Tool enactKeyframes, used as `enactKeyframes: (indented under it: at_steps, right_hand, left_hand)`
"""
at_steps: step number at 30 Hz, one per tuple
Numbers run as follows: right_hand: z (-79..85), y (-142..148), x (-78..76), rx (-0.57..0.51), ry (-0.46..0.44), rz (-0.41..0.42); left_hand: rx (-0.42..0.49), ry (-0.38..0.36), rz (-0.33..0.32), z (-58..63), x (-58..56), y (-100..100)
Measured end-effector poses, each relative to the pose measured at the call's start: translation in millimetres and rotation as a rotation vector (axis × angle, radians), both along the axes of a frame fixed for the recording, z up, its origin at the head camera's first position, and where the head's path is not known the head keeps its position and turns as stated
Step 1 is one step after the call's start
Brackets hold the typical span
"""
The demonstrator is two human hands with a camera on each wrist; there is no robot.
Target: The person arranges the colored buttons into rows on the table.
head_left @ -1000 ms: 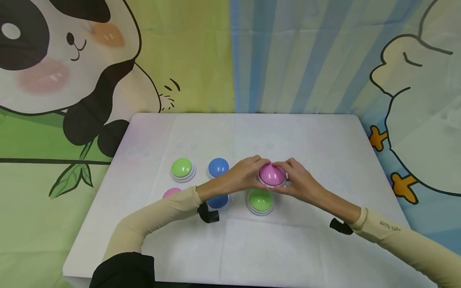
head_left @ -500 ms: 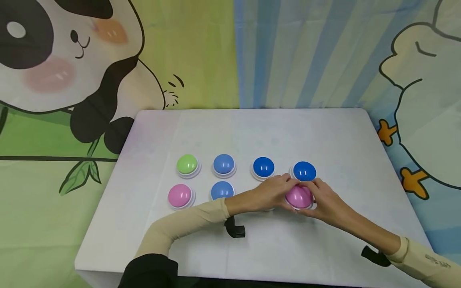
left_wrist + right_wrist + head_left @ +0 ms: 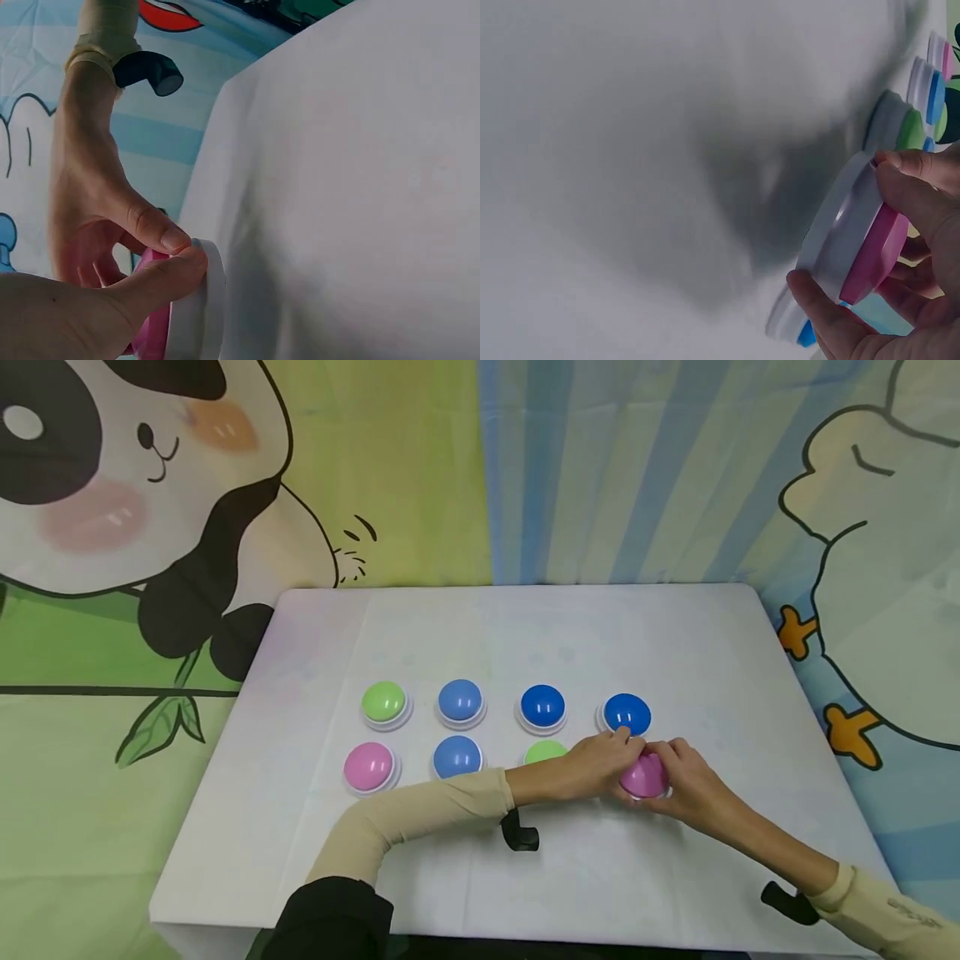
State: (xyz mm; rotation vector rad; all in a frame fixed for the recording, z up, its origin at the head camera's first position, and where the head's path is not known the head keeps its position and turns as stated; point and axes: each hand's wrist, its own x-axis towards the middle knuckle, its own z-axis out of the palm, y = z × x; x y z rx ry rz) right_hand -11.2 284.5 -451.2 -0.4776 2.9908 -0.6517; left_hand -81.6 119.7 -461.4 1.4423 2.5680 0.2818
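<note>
Both hands hold one domed pink push button [image 3: 645,777] with a white round base, at the right end of the nearer row. My left hand [image 3: 596,766] grips its left side, and my right hand [image 3: 693,789] grips the right side. In the left wrist view the two thumbs meet at the edge of the white base [image 3: 199,315]. The right wrist view shows the base tilted close over the white table, its shadow beside it. A dark blue button [image 3: 627,713] stands just beyond the hands. My left forearm partly covers a green button [image 3: 545,750] in the nearer row.
The far row also has a green button [image 3: 384,702], a light blue button [image 3: 460,702] and another dark blue button [image 3: 542,706]. Nearer stand a second pink button [image 3: 368,767] and a light blue one [image 3: 457,757]. The white table [image 3: 600,877] meets a cartoon-printed cloth [image 3: 420,468] behind.
Both hands have carried the pink button to the right and nearer the person, from above the green button to the row's right end. The dark blue buttons have come into view.
</note>
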Motion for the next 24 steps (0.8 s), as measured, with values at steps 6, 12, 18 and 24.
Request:
enactKeyframes:
  at_steps: [6,12,18,24]
  right_hand:
    - [-21.4,-4.2,5.8,-0.001,0.005,-0.022]
    - [-31.4,-5.8,4.9,0.012,0.054,-0.027]
    - [-32.6,-7.5,8.3,0.052,0.026,-0.063]
    - [-24.7,-0.7,11.5,0.102,0.047,-0.112]
  left_hand:
    - [-0.079,0.107,-0.012,-15.6,9.3,2.4]
    - [-0.104,0.158,0.035,-19.3,14.5,0.8]
    - [0.003,0.192,0.067,-17.2,20.5,-23.2]
    - [0.320,0.197,0.121,9.4,2.0,-105.9]
